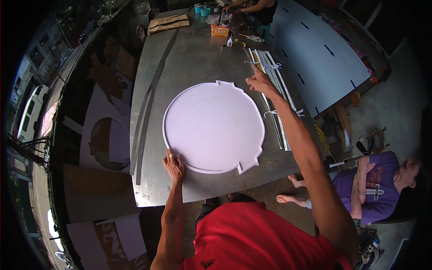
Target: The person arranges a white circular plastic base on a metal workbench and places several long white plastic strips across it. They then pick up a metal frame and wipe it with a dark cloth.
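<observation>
A large round pale panel (213, 126) with a raised rim and small notched tabs at its upper right and lower right lies flat on the metal table (198, 54). On its lower left rim rests my left hand (173, 164), fingers laid out flat at the edge. My right hand (261, 82) is stretched forward past the panel's upper right, index finger extended and nothing visible in it. Right beside that hand is a bundle of long pale strips (271, 67) tied with white ties.
Long dark strips (148, 108) lie along the table's left side. Cardboard pieces (168, 22), an orange tub (219, 30), a small white bottle (230, 40) and teal cups (204, 11) are at the far end, where another person works. A seated person in purple (375, 186) is at right, below a big light-blue sheet (315, 58).
</observation>
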A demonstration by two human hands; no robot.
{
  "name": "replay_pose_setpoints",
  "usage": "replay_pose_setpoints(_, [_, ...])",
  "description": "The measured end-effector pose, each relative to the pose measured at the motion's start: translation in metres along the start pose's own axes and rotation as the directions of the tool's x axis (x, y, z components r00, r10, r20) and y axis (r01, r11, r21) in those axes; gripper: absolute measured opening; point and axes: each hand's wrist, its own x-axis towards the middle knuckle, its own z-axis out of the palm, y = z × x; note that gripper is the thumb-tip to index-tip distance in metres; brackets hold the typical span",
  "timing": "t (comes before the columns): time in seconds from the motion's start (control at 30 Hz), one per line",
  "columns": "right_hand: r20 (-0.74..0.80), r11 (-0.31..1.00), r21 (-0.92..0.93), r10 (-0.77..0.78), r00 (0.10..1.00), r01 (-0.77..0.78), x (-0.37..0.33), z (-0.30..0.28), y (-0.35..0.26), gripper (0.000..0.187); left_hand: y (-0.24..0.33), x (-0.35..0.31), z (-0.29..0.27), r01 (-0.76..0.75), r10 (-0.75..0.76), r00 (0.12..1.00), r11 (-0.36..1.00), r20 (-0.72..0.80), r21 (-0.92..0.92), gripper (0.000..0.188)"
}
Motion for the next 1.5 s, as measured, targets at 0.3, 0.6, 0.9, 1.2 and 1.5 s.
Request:
replay_pose_setpoints(0.3, [0.075, 0.997, -0.029, -0.068, 0.995, 0.070, -0.011, 0.007, -0.028, 0.078, -0.003, -0.001, -0.008, -0.009, 0.009, 1.000, 1.000, -0.019, -0.004, 0.048])
replay_pose_setpoints(0.6, [0.043, 0.950, 0.169, 0.258, 0.965, -0.262, -0.156, 0.088, 0.121, 0.024, -0.007, 0.002, -0.009, -0.004, 0.004, 1.000, 0.999, -0.003, 0.034, 0.048])
replay_pose_setpoints(0.9, [-0.182, 0.922, 0.052, 0.387, 0.904, -0.384, -0.309, 0.156, 0.299, 0.020, -0.036, -0.004, 0.016, -0.069, 0.069, 0.998, 0.997, -0.004, 0.046, 0.051])
replay_pose_setpoints(1.2, [-0.257, 0.912, 0.148, 0.408, 0.876, -0.382, -0.332, 0.151, 0.278, 0.022, -0.044, -0.008, 0.030, -0.119, 0.120, 0.993, 0.992, -0.015, 0.047, 0.051])
replay_pose_setpoints(1.5, [-0.162, 0.843, 0.207, 0.531, 0.832, -0.497, -0.332, 0.137, 0.262, 0.023, -0.018, -0.001, 0.009, -0.091, 0.091, 0.995, 0.996, -0.045, -0.002, 0.049])
